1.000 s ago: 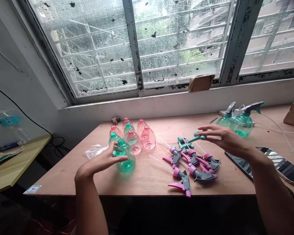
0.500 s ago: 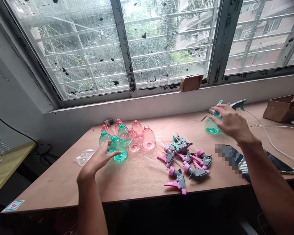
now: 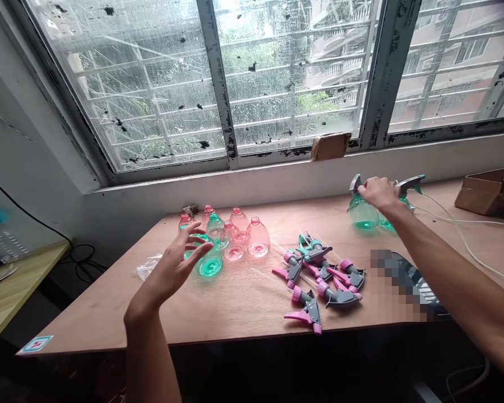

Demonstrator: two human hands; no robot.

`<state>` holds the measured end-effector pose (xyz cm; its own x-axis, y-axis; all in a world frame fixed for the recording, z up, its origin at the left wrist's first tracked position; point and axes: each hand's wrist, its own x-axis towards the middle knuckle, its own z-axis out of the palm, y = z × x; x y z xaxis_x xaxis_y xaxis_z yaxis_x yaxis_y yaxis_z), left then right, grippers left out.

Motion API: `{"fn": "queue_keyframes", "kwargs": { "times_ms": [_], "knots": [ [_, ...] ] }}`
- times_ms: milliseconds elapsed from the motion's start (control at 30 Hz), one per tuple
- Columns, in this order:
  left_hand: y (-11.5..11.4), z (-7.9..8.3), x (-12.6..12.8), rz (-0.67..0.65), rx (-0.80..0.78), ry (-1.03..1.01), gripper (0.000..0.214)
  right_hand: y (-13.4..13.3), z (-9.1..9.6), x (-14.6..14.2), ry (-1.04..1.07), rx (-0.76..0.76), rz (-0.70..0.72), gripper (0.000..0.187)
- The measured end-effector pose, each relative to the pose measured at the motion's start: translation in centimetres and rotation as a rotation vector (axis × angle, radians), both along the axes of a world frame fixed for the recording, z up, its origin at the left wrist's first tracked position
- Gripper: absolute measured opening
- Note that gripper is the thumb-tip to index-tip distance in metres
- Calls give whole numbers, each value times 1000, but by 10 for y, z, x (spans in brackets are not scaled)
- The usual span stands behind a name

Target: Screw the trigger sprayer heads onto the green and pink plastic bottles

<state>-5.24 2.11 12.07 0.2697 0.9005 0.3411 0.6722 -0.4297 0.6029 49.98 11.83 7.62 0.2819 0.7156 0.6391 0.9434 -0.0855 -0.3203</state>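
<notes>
My right hand (image 3: 380, 193) is closed around the top of a green spray bottle (image 3: 364, 215) standing at the back right. The bottle's grey trigger head (image 3: 355, 183) shows left of my thumb; the rest lies under my fingers. Close beside it stands another green spray bottle, partly hidden by my hand, its grey and green head (image 3: 411, 182) pointing right. My left hand (image 3: 182, 252) is open, fingers spread and curved, in front of a headless green bottle (image 3: 210, 266). Several clear pink bottles (image 3: 258, 240) and another green bottle (image 3: 214, 225) stand behind it, without heads.
Several pink and grey trigger heads (image 3: 340, 296) with thin tubes lie mid-table, a green and grey one (image 3: 313, 249) among them. A phone (image 3: 415, 280) lies under my right forearm. Clear plastic (image 3: 148, 267) lies left. A cardboard box (image 3: 483, 191) and white cable (image 3: 462, 238) are right.
My right hand has gone from spread fingers above the green spray bottle to a closed grip on its top, and the head now points left. My left hand has lifted slightly, its fingers more upright.
</notes>
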Motion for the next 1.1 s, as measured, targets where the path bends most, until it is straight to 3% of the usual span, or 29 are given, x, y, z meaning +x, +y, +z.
{"fn": "queue_keyframes", "kwargs": {
  "times_ms": [100,167,300,433,533,667,767,867,1000,1100],
  "knots": [
    [-5,1,6,-102,16,-65,54,10,-9,-18,113,-187,-187,32],
    [-5,1,8,-142,20,-85,53,18,-16,-32,168,-298,-214,34],
    [-3,0,9,-146,31,-99,52,27,-24,-60,229,-419,-101,30],
    [-2,-1,16,-155,67,-101,47,18,-7,-86,279,-321,81,31],
    [-5,-4,30,-216,137,-88,45,-8,16,-117,341,-172,289,45],
    [-19,-9,60,-343,71,20,57,-76,34,-185,383,-2,538,48],
    [-33,-13,83,-409,48,72,82,-131,27,-240,517,205,758,32],
    [-41,-16,100,-447,65,122,69,-162,10,-278,693,182,929,19],
    [-44,-18,110,-411,152,209,43,-168,-4,-285,683,240,987,23],
    [-46,-20,114,-370,261,349,35,-170,-5,-274,594,55,922,41]
  ]
}}
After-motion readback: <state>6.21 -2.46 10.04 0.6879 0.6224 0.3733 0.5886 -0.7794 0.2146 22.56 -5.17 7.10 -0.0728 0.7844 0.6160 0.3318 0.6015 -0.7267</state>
